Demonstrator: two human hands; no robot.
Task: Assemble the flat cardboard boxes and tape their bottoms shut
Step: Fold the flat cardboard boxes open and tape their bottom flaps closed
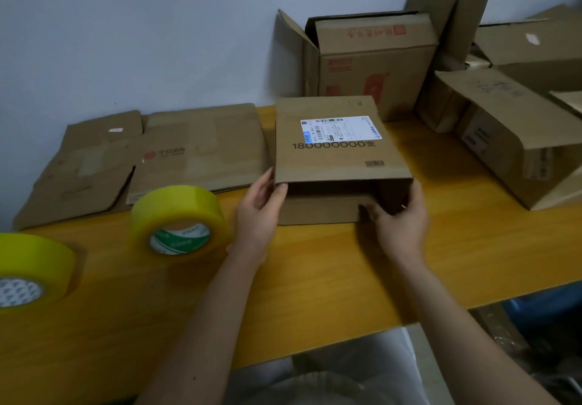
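A cardboard box (333,155) with a white shipping label lies on its side on the yellow table (315,278), its open end facing me. My left hand (259,212) holds the box's left front edge, thumb on the inside. My right hand (398,218) grips the right side flap at the opening, fingers curled inside. A yellow tape roll (178,220) stands just left of my left hand. A second yellow tape roll (30,272) sits at the left edge. Flat cardboard boxes (151,159) lie at the back left.
Assembled and half-open cardboard boxes (371,58) are stacked against the wall at the back right, with another box (510,133) lying on its side to the right. The table's front edge drops off at the lower right, above a blue object (548,307).
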